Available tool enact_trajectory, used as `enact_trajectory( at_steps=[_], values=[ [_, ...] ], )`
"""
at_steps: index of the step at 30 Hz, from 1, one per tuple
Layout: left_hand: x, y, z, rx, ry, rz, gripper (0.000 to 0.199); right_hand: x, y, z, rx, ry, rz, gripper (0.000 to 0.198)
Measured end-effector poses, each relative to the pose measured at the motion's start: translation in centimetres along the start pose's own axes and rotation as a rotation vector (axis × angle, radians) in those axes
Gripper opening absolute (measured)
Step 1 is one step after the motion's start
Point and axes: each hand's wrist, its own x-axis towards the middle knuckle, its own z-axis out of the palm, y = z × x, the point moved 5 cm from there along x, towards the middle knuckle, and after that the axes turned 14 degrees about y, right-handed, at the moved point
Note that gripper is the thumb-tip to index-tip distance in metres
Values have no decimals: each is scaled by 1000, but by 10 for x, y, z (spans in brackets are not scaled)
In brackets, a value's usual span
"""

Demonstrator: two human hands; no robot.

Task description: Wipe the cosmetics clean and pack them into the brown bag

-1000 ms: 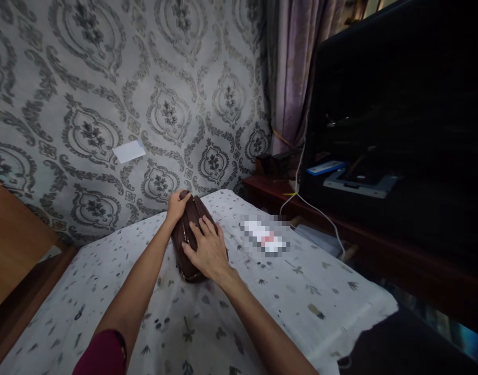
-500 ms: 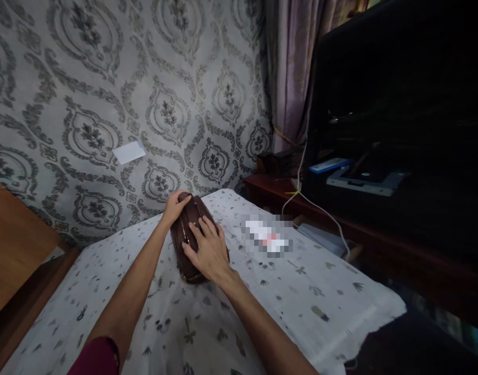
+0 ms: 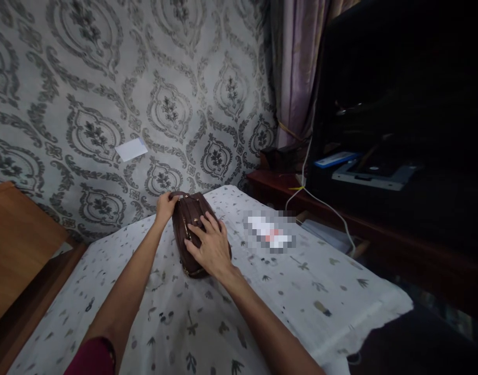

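A dark brown handbag (image 3: pixel 192 208) with gold-coloured zips and fittings lies on the white patterned tablecloth (image 3: pixel 286 291). At its far left end, my left hand (image 3: pixel 166 208) pinches the bag's handle (image 3: pixel 179 194), drawn out to the left. My right hand (image 3: pixel 211 245) lies across the top of the bag, palm down with the fingers spread. The bag's right side is partly hidden under that hand.
To the right of the bag lies a blurred-out white and red item (image 3: pixel 269 233). A white cable (image 3: pixel 332 204) hangs over the dark red furniture (image 3: pixel 262 181) at right. A wooden board (image 3: pixel 20 250) stands at left, and the patterned wall (image 3: pixel 106 104) rises behind.
My left hand has moved a little left off the bag's end, pulling the handle outward. The right hand stays spread on the bag. The view has shifted slightly.
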Motion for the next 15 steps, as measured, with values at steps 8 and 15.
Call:
enact_trajectory(
  at_steps=[8, 15],
  values=[
    [-5, -4, 1, -18, 9, 18, 18, 0, -1, -1, -8, 15, 8, 39],
    [-11, 2, -4, -37, -39, 72, 17, -1, -1, 0, 18, 44, 9, 38]
  ],
)
